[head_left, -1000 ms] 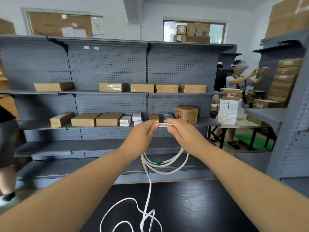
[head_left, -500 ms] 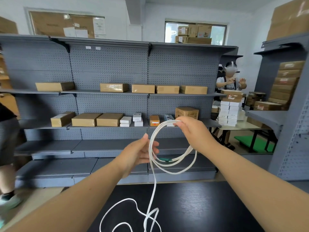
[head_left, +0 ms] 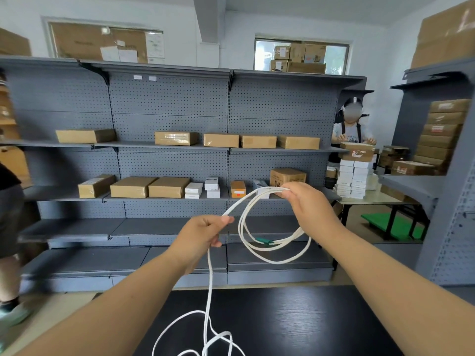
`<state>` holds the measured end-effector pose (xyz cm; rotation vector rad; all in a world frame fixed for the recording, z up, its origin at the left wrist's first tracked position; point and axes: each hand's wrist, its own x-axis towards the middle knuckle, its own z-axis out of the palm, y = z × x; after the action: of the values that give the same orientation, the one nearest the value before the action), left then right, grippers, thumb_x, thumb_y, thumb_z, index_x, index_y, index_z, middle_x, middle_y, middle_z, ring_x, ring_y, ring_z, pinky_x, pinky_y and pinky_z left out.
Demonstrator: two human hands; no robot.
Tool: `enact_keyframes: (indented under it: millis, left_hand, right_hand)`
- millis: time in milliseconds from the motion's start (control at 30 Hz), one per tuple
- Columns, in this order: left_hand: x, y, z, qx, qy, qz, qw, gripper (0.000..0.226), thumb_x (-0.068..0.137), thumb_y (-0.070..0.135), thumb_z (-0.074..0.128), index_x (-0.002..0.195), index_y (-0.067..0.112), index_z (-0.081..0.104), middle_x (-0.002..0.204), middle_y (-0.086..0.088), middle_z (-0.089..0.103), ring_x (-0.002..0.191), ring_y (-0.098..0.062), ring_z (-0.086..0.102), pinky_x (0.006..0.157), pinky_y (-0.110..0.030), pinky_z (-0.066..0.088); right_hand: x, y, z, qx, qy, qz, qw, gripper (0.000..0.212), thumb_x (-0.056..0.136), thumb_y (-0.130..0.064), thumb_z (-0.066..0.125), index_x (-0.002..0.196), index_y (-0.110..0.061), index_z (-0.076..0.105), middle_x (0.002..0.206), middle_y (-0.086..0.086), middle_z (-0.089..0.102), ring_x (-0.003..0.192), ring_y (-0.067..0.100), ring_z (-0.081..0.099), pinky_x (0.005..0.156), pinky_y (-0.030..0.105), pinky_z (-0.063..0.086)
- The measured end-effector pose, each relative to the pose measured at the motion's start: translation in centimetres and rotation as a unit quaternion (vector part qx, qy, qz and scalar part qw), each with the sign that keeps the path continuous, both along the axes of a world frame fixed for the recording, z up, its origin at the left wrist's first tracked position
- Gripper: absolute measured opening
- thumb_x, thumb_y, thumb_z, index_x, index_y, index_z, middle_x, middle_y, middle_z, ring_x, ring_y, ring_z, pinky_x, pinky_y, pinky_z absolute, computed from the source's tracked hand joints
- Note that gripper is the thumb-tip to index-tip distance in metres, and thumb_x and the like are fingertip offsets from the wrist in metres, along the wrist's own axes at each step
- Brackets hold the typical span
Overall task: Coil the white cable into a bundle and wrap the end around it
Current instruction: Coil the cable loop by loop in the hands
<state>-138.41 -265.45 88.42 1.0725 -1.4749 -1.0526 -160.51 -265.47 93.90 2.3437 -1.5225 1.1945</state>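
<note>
Gripping the gathered loops of a white cable (head_left: 210, 276) at their top, the right hand (head_left: 305, 205) is raised above a black tabletop (head_left: 321, 327), its fingers curled round the strands. The left hand (head_left: 201, 236), lower, to the left and apart from the right, pinches a single run of the same cable between thumb and curled fingers. A short stretch of cable spans the gap between the two hands. Below the right hand several loops hang in the air, with a green piece (head_left: 262, 241) showing among the strands near the bottom of the coil. From the left hand the loose remainder drops straight down to the near edge of the tabletop, where it lies in slack curls that run out of the picture. Beyond the tabletop stands a long grey pegboard shelving unit (head_left: 167, 106), its middle shelves carrying brown cardboard boxes (head_left: 132, 187) and a few small white boxes (head_left: 193, 190). At far right a second person (head_left: 349, 129) stands behind a stack of white boxes (head_left: 353, 179) on a light table (head_left: 372, 200), hands on a brown carton (head_left: 357, 151). More cartons (head_left: 442, 134) fill a shelf at the right edge. At the left edge, part of another person (head_left: 9, 214) in dark shorts is visible.
</note>
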Motion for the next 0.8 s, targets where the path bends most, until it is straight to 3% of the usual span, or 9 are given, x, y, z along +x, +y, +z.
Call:
enact_keyframes:
  millis: [67,167,300,400,467,567,700,800]
  left_hand:
    - [-0.5,0.1,-0.1,-0.007,0.012,0.030,0.999,0.021,0.094,0.031,0.050,0.099,0.022,0.068,0.057,-0.008,0.034,0.057,-0.016,0.038,0.053,-0.012,0.045]
    - [-1.4,0.5,-0.5,-0.012,0.026,0.064,0.998,0.021,0.095,0.035,0.047,0.095,0.025,0.065,0.054,-0.004,0.039,0.052,-0.013,0.040,0.055,-0.018,0.046]
    - [-2.2,1.1,-0.7,-0.021,0.026,0.096,0.995,0.034,0.096,0.036,0.044,0.081,0.010,0.060,0.066,-0.011,0.036,0.058,-0.016,0.036,0.057,-0.022,0.045]
    - [-2.9,1.5,-0.6,-0.040,0.025,0.122,0.991,0.035,0.097,0.036,0.041,0.076,0.016,0.061,0.076,-0.006,0.050,0.062,-0.012,0.047,0.057,-0.019,0.043]
    - [-3.4,1.4,-0.8,-0.043,0.041,0.117,0.991,0.038,0.098,0.036,0.040,0.077,0.016,0.065,0.082,-0.001,0.061,0.070,-0.009,0.056,0.067,-0.027,0.054]
    - [-4.0,0.9,-1.4,-0.048,0.047,0.137,0.988,0.044,0.096,0.043,0.039,0.084,0.009,0.064,0.079,-0.003,0.059,0.077,-0.017,0.053,0.088,-0.050,0.049]
    - [-5.0,0.9,-1.7,-0.055,0.090,0.168,0.980,0.036,0.098,0.040,0.036,0.090,0.022,0.065,0.087,0.007,0.070,0.084,-0.017,0.061,0.086,-0.040,0.048]
    - [-5.7,1.4,-1.6,-0.079,0.126,0.206,0.967,0.040,0.099,0.036,0.035,0.075,0.013,0.057,0.068,0.001,0.068,0.074,-0.025,0.063,0.075,-0.040,0.048]
  right_hand:
    - [0.3,-0.1,-0.1,-0.010,-0.022,-0.002,1.000,0.028,0.099,-0.018,0.039,0.110,-0.006,0.062,0.098,0.007,0.061,0.091,0.020,0.052,0.068,0.022,0.026]
    - [0.9,0.1,0.0,-0.019,-0.052,-0.002,0.998,0.026,0.099,-0.016,0.038,0.106,-0.006,0.062,0.093,0.005,0.058,0.085,0.019,0.048,0.065,0.025,0.024]
    - [1.3,0.2,0.0,-0.022,-0.075,0.003,0.997,0.026,0.099,-0.017,0.038,0.101,-0.007,0.061,0.090,0.004,0.059,0.081,0.016,0.047,0.061,0.026,0.025]
    - [1.5,0.1,-0.1,-0.017,-0.096,0.004,0.995,0.026,0.099,-0.018,0.038,0.105,-0.009,0.062,0.095,0.006,0.063,0.084,0.018,0.051,0.063,0.024,0.032]
    - [1.6,0.2,-0.1,-0.009,-0.116,0.001,0.993,0.027,0.099,-0.020,0.038,0.107,-0.010,0.062,0.098,0.007,0.065,0.088,0.021,0.055,0.072,0.030,0.037]
    - [1.9,0.3,-0.1,-0.004,-0.137,-0.002,0.991,0.029,0.099,-0.021,0.037,0.109,-0.010,0.062,0.100,0.009,0.067,0.091,0.024,0.058,0.079,0.036,0.044]
    - [2.2,0.3,-0.4,-0.005,-0.153,-0.001,0.988,0.029,0.099,-0.021,0.037,0.109,-0.011,0.062,0.100,0.007,0.067,0.088,0.022,0.058,0.078,0.036,0.044]
    - [2.4,0.3,-0.7,0.001,-0.165,-0.001,0.986,0.029,0.099,-0.021,0.037,0.105,-0.010,0.063,0.094,0.006,0.066,0.083,0.019,0.055,0.072,0.032,0.040]
